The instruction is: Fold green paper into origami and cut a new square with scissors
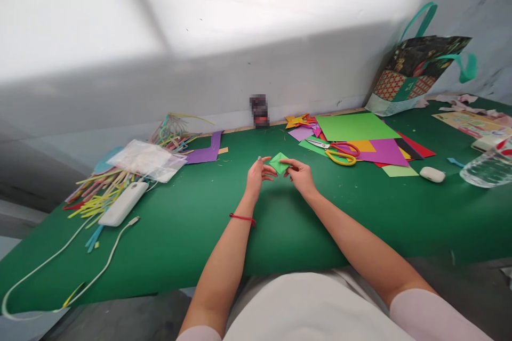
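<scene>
A small light-green folded paper (279, 163), roughly diamond-shaped with visible creases, is held up a little above the green tabletop. My right hand (301, 177) pinches its right side, thumb and index finger on the paper. At the left corner, the fingers of my left hand (258, 177) are curled in and closed against the paper's edge. A red string bracelet (242, 218) circles my left wrist. Nearest to the right hand on the table lie scissors (341, 152) with red and yellow handles.
Coloured paper sheets (358, 127) are stacked at the back right, near white earbuds case (432, 174), plastic cup (490, 168) and patterned bag (412, 74). Left are paper strips (94, 203), a plastic bag (144, 159), a white power bank (124, 203) with cable, and purple paper (204, 154).
</scene>
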Demonstrator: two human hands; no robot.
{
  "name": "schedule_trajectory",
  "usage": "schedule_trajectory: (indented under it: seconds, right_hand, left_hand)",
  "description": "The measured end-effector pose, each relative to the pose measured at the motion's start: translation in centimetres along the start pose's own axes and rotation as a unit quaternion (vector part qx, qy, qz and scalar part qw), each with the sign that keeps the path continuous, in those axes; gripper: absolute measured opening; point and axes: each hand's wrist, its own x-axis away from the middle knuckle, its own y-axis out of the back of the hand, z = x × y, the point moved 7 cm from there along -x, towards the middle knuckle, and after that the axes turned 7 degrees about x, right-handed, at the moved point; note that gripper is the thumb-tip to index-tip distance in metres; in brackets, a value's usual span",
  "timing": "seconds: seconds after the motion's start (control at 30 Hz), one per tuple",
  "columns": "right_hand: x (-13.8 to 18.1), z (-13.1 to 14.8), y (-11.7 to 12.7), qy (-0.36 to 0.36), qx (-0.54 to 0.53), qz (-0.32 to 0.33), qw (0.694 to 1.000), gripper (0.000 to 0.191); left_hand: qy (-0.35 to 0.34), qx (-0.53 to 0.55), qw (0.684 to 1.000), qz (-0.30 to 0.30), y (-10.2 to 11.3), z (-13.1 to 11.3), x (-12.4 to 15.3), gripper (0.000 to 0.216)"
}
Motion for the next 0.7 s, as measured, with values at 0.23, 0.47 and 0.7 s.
schedule_trajectory:
  seconds: [0.23, 0.47, 0.7]
  right_hand:
    - [0.0, 0.1, -0.4, 0.023, 0.018, 0.024, 0.999, 0.017]
    - [0.3, 0.8, -0.7, 0.021, -0.031, 0.05, 0.998, 0.033]
    - [-0.3, -0.5, -0.4, -0.05, -0.037, 0.035, 0.997, 0.046]
  left_hand:
    - [-0.04, -0.053, 0.998, -0.013, 0.3, -0.2, -0.1, 0.035]
    - [-0.073, -0.077, 0.994, -0.021, 0.4, -0.7, -0.2, 0.031]
    - [-0.043, -0.075, 0.996, -0.009, 0.0, -0.4, -0.1, 0.036]
